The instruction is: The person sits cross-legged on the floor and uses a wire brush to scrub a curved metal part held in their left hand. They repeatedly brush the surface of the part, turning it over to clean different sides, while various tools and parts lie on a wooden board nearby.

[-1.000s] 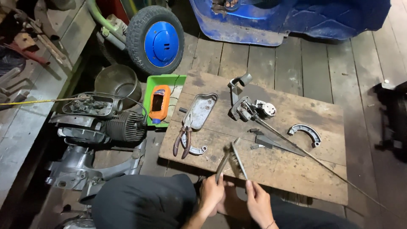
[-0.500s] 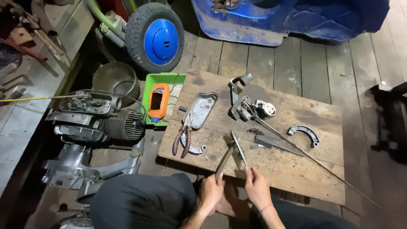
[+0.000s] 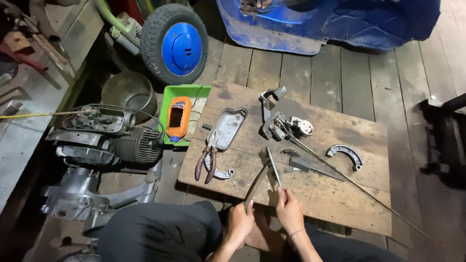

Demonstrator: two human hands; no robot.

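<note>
**Two hands at work on a slim metal rod over a wooden board**

Wooden floorboards carry a scuffed wooden board (image 3: 310, 194) that serves as a low bench, and at its near edge the work is in hand. The left hand (image 3: 240, 224) is closed around the handle of a brush-like tool (image 3: 256, 185), which slants up to meet a slim metal rod (image 3: 274, 167). The right hand (image 3: 290, 209) pinches the rod's near end, fingers closed on it. Tool and rod cross just above the board, so the step looks like scrubbing or scraping the rod clean; a steady grip and a turn of the rod would seem called for next.

Just left lie red-handled pliers (image 3: 204, 162) across a curved brake shoe (image 3: 221, 172), with a grey metal cover (image 3: 227, 127) behind. A second brake shoe (image 3: 345, 154) lies to the right, near a lever assembly (image 3: 284, 125) with its long cable. Beyond the board stand a green tray (image 3: 171, 99), an engine (image 3: 111, 140) and a blue-hubbed wheel (image 3: 175, 44).
</note>
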